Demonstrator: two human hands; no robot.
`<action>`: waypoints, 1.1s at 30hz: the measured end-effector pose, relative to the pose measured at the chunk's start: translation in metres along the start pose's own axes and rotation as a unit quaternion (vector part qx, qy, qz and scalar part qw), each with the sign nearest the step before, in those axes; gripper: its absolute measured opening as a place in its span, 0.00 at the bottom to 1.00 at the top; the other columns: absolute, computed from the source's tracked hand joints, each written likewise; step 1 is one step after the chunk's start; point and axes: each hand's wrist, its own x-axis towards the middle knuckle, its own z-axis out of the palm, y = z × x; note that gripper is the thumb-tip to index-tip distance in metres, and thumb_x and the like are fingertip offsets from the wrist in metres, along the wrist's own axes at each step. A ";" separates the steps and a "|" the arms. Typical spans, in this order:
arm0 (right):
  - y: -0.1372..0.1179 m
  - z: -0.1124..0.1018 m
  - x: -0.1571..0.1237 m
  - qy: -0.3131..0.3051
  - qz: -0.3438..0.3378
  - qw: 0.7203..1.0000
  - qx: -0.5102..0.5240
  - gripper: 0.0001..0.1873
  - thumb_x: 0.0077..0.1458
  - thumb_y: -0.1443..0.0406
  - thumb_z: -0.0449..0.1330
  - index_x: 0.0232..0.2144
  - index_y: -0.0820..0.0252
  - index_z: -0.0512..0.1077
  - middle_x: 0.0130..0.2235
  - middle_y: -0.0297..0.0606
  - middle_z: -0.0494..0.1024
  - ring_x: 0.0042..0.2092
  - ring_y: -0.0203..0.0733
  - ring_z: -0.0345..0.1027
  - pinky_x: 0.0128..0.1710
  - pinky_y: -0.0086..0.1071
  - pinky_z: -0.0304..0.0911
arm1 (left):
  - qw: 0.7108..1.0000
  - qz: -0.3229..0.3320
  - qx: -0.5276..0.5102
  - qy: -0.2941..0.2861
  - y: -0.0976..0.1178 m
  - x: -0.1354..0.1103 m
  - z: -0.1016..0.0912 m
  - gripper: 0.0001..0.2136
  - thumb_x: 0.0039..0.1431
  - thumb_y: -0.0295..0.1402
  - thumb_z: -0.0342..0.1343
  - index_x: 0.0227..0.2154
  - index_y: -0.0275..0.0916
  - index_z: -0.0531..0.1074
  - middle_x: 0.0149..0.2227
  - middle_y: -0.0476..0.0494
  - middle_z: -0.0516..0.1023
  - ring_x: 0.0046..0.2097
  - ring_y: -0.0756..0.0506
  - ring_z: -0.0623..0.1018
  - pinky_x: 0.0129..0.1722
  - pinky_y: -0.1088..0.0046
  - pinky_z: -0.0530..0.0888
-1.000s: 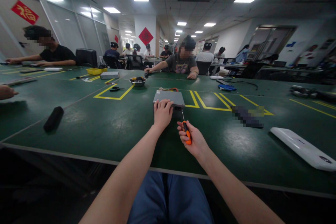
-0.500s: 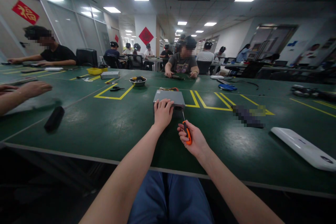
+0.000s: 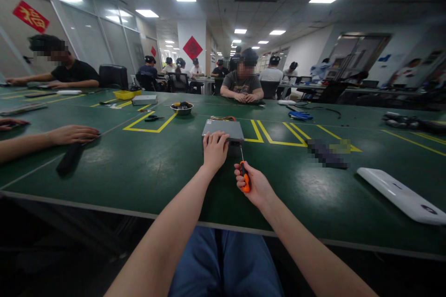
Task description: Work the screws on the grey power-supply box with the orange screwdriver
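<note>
A flat grey metal box [image 3: 223, 129] lies on the green workbench [image 3: 139, 167] straight ahead. My left hand [image 3: 215, 150] sits on its near edge, fingers curled over the top. My right hand [image 3: 251, 185] is shut around an orange-handled screwdriver [image 3: 245, 181], just in front of the box. The thin shaft points up and forward towards the box's near face, close to its right end. I cannot tell whether the tip touches it. Coloured wires [image 3: 223, 118] lie just behind the box.
A metal bowl [image 3: 181, 109], scissors [image 3: 153, 118], a small grey box [image 3: 144, 100] and a yellow tray [image 3: 125, 94] stand further along the bench. Right of me lie a white panel [image 3: 400, 195] and blue gloves [image 3: 298, 115]. A co-worker's hand [image 3: 73, 134] rests over a black cylinder [image 3: 69, 162].
The co-worker's hand at left has moved right, over the black cylinder. The person opposite has brought both hands together. My right hand has turned the screwdriver slightly; my left hand stays in place.
</note>
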 end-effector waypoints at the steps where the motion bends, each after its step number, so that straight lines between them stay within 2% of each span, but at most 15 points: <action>1: 0.001 0.000 0.000 0.000 -0.002 1.000 -0.005 0.16 0.63 0.65 0.45 0.28 0.66 0.67 0.20 0.33 0.65 0.16 0.26 0.55 0.12 0.16 0.52 | 1.000 0.000 -0.001 0.001 0.000 0.000 0.000 0.12 0.60 0.31 0.46 0.45 0.46 0.67 0.49 0.45 0.71 0.55 0.44 0.66 0.61 0.58 0.52; 16: 0.010 0.008 0.009 -0.015 -0.007 0.996 -0.088 0.16 0.62 0.65 0.47 0.27 0.68 0.68 0.19 0.33 0.66 0.16 0.26 0.55 0.12 0.17 0.51 | 1.000 -0.001 -0.005 -0.005 0.000 0.000 -0.001 0.12 0.60 0.30 0.46 0.45 0.46 0.67 0.50 0.46 0.70 0.56 0.45 0.66 0.61 0.59 0.51; 22: 0.010 0.011 0.012 0.003 0.000 0.997 -0.074 0.15 0.62 0.66 0.47 0.27 0.68 0.68 0.19 0.33 0.66 0.16 0.26 0.55 0.11 0.17 0.50 | 1.000 0.002 -0.002 -0.003 -0.001 0.000 0.001 0.12 0.60 0.31 0.46 0.46 0.46 0.67 0.50 0.46 0.70 0.56 0.45 0.66 0.61 0.58 0.51; 27: 0.011 0.025 0.007 0.045 -0.004 0.998 -0.041 0.12 0.59 0.71 0.50 0.24 0.64 0.63 0.18 0.32 0.65 0.15 0.26 0.55 0.10 0.16 0.49 | 1.000 0.009 0.011 -0.012 -0.002 -0.001 0.000 0.12 0.61 0.31 0.45 0.46 0.46 0.66 0.51 0.46 0.69 0.56 0.44 0.65 0.61 0.57 0.52; 29: 0.010 0.033 0.004 0.057 -0.006 0.998 -0.021 0.11 0.58 0.73 0.49 0.23 0.63 0.62 0.19 0.31 0.65 0.16 0.25 0.56 0.12 0.15 0.51 | 1.000 0.019 0.017 -0.016 -0.002 -0.001 0.000 0.13 0.61 0.31 0.45 0.48 0.45 0.65 0.51 0.45 0.69 0.57 0.44 0.64 0.61 0.56 0.52; 33: 0.007 0.043 -0.001 0.058 0.001 0.998 0.010 0.11 0.61 0.71 0.47 0.26 0.64 0.63 0.21 0.32 0.66 0.19 0.26 0.61 0.17 0.16 0.60 | 0.997 0.060 0.039 -0.027 -0.006 0.002 0.000 0.16 0.60 0.31 0.46 0.51 0.43 0.62 0.50 0.42 0.68 0.56 0.43 0.64 0.60 0.57 0.54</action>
